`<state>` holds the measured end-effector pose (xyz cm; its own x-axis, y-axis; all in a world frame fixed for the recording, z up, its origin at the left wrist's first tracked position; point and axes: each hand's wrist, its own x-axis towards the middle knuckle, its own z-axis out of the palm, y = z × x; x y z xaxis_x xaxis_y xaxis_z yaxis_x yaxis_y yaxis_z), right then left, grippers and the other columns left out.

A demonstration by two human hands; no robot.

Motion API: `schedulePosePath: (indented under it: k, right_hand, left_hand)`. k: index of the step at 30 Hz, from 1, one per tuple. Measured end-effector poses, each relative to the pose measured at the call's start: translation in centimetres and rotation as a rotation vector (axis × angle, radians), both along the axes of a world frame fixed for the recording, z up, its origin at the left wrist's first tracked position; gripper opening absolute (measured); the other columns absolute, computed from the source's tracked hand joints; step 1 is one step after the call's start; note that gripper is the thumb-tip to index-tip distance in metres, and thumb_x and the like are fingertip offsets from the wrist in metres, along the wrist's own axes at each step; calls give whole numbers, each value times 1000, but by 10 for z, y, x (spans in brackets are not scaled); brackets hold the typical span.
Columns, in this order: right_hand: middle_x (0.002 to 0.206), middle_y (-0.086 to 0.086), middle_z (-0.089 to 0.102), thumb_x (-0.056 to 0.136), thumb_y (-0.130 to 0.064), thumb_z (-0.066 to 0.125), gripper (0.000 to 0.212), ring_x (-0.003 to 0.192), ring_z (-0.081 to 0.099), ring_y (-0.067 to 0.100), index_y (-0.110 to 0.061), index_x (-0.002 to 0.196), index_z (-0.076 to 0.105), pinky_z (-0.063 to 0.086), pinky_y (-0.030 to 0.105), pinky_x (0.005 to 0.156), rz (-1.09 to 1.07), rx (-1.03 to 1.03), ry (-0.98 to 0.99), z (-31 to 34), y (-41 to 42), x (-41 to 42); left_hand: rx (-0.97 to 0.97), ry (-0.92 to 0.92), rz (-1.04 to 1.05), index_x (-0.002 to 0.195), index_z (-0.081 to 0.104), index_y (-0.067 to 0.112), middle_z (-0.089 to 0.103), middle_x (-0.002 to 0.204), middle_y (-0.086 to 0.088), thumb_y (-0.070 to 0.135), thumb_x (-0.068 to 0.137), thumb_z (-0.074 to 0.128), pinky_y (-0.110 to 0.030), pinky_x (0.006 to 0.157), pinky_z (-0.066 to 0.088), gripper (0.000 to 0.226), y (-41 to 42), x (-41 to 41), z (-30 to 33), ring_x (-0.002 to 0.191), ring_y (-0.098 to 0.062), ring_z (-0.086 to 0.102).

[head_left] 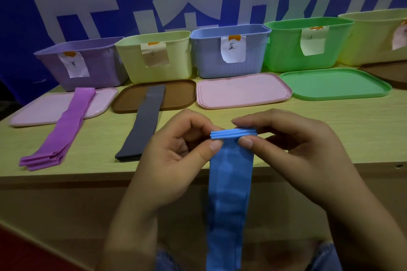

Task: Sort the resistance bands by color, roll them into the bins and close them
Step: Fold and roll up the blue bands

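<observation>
1. My left hand (176,149) and right hand (293,145) both pinch the top of the blue bands (230,182), which hang down past the tabletop (330,121) edge.
2. The purple bands (63,130) and grey bands (143,125) lie flat across lids.
3. Five open bins line the back, the blue bin (229,50) in the middle.

Blue bin (229,59) paper label (232,49): handwritten 蓝; other labels illegible.

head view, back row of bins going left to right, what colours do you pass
purple bin → pale yellow bin → blue bin → green bin → second pale yellow bin, cut off at the right edge.
</observation>
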<state>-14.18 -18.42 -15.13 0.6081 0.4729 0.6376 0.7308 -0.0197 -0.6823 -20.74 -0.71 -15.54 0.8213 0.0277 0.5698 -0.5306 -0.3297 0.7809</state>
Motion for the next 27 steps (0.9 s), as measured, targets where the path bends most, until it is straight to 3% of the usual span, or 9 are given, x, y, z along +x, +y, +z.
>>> schedulePosePath:
  k: [3,7,10,14,15,18,20,23,27]
  right_hand:
    - [97,-15,68,81,-24,65,26,93,64,4,-31,106,68,52,14,72,-42,34,-104,-2,3,2]
    - [94,-16,65,82,-16,64,21,89,61,-2,-22,102,66,48,10,77,-125,63,-248,-5,5,3]
    - [90,-14,65,82,-19,65,19,84,62,-1,-22,101,67,48,12,75,-140,49,-272,-6,4,7]
    - [91,-17,65,81,-24,66,19,84,63,-1,-26,100,66,51,13,73,-151,53,-198,-6,3,10]
    - [91,-18,65,81,-25,68,20,84,63,0,-27,101,66,52,13,72,-152,60,-173,-6,4,11]
    - [93,-17,67,79,-32,67,25,86,63,3,-35,103,65,53,18,68,-107,62,-21,-5,5,12]
    - [92,-15,67,78,-32,67,23,87,63,7,-37,101,65,54,25,67,-83,11,35,-4,5,14]
    - [86,-10,68,78,-25,66,14,81,64,12,-34,89,68,53,37,68,-55,43,54,0,4,15]
    - [84,3,69,77,-20,68,11,80,63,30,-27,85,71,54,47,72,30,141,115,9,4,13]
  left_hand:
    - [-42,-13,35,89,62,28,64,85,2,21,80,61,-21,66,55,11,-3,3,-3,76,-7,64]
    - [-108,45,68,85,61,26,64,79,-4,13,83,61,-37,66,54,13,-10,5,-4,74,-24,63]
    - [-59,113,43,95,60,25,69,83,4,16,86,53,-37,72,54,14,-12,8,-6,81,-19,66]
    - [-116,108,46,98,59,23,70,78,11,23,85,63,-15,61,50,13,-20,11,-4,71,0,64]
    - [-132,88,75,96,59,22,70,76,9,25,82,62,-17,61,51,14,-22,13,-4,71,-2,65]
    - [-113,26,135,91,60,25,70,78,-1,25,88,62,-39,67,54,5,-24,18,-7,74,-24,67]
    - [-92,0,144,86,59,25,69,78,-1,24,85,62,-44,65,53,3,-25,21,-9,73,-27,66]
    - [-191,-11,105,76,61,27,71,76,8,27,76,72,-26,61,56,11,-26,23,-9,72,-9,69]
    - [-501,121,-86,78,65,31,71,80,1,30,62,84,-26,64,56,25,-21,28,-8,79,-15,69]
